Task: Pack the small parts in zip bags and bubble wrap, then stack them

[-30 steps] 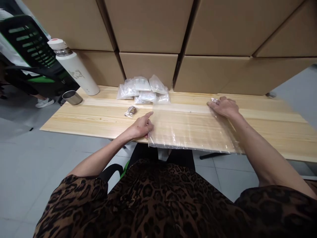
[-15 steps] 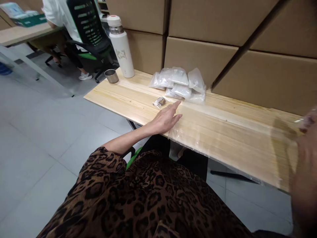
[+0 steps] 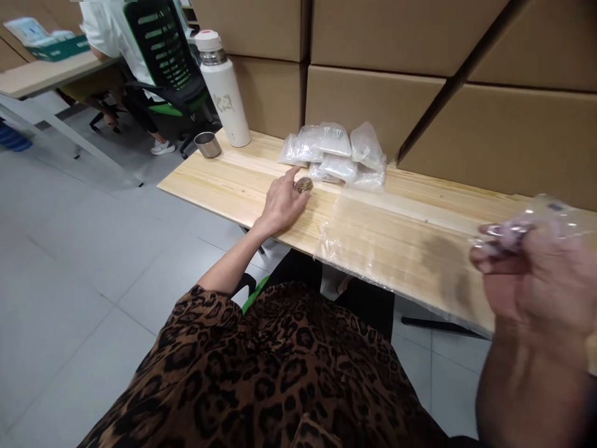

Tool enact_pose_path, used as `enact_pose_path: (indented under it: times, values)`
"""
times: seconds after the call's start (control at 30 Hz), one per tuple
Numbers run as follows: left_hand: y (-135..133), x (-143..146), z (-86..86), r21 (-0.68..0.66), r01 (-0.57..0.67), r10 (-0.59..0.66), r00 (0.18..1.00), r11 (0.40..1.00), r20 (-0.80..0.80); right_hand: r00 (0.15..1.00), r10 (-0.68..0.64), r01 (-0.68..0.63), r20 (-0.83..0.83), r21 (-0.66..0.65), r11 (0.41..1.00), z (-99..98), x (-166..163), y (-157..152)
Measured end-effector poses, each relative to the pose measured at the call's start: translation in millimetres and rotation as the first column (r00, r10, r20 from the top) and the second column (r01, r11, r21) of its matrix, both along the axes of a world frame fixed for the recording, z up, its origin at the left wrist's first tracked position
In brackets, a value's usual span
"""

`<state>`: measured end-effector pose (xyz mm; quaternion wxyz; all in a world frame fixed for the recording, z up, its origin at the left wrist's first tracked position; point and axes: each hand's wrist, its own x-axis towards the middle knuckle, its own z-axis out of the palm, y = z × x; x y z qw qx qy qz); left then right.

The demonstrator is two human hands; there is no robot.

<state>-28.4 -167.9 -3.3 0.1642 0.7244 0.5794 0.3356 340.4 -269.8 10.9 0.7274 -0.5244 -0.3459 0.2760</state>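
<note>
My left hand [image 3: 282,202] rests over the wooden tabletop, thumb and forefinger apart on either side of a small clear packet with brown contents [image 3: 305,185]. Whether the fingertips press on it I cannot tell. At the right, raised close to the camera, my right hand [image 3: 545,267] is closed on a crinkled clear plastic bag [image 3: 555,214]; it is blurred, and its contents are unclear. A flat clear plastic sheet [image 3: 373,236] lies on the table between my hands, reaching the front edge. Behind it, several filled clear plastic bags [image 3: 333,149] are piled.
A white bottle [image 3: 228,102] and a metal cup [image 3: 208,144] stand at the table's left end. Stacked cardboard boxes [image 3: 373,99] form a wall behind. Beyond, a person in a white top sits on a black chair [image 3: 161,56] by another table [image 3: 51,71].
My left hand has moved left from the plastic sheet to the small packet. My right hand has come further into view from the right edge with the clear plastic bag.
</note>
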Motion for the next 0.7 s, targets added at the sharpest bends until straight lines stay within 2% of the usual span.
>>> enact_pose_path:
  times: [0.03, 0.1, 0.2, 0.27, 0.37, 0.47, 0.6, 0.7]
  values:
    - [-7.6, 4.1, 3.1, 0.021, 0.036, -0.039, 0.989, 0.999, 0.141, 0.995, 0.089, -0.088, -0.04, 0.005, 0.996, -0.3, -18.8, -6.8]
    - [-28.6, 19.6, 9.6, 0.077, 0.117, -0.138, 0.916, 0.99, 0.376, 0.964, 0.246, -0.247, -0.102, -0.001, 0.969, -5.3, -52.6, -17.8]
    - [-66.8, 55.6, 11.4, 0.161, 0.233, -0.283, 0.804, 0.959, 0.522, 0.913, 0.38, -0.38, -0.152, 0.03, 0.925, -17.4, -96.3, -27.7]
    - [-88.4, 79.2, 5.2, 0.201, 0.293, -0.356, 0.774, 0.935, 0.524, 0.901, 0.403, -0.398, -0.162, 0.064, 0.915, -23.2, -119.8, -31.7]
    - [-107.7, 101.8, -8.9, 0.256, 0.281, -0.37, 0.82, 0.925, 0.437, 0.923, 0.347, -0.333, -0.167, 0.108, 0.937, -26.3, -141.3, -39.2]
    - [-116.5, 108.7, -17.3, 0.342, 0.278, -0.399, 0.843, 0.898, 0.361, 0.941, 0.31, -0.295, -0.134, 0.119, 0.948, -27.6, -145.9, -50.6]
    - [-127.2, 109.4, -17.0, 0.403, 0.356, -0.505, 0.782, 0.843, 0.366, 0.939, 0.316, -0.3, -0.139, 0.121, 0.946, -31.9, -140.4, -65.3]
    - [-134.2, 110.2, -17.0, 0.308, 0.337, -0.451, 0.749, 0.89, 0.485, 0.929, 0.335, -0.322, -0.159, 0.105, 0.941, -34.4, -136.3, -72.7]
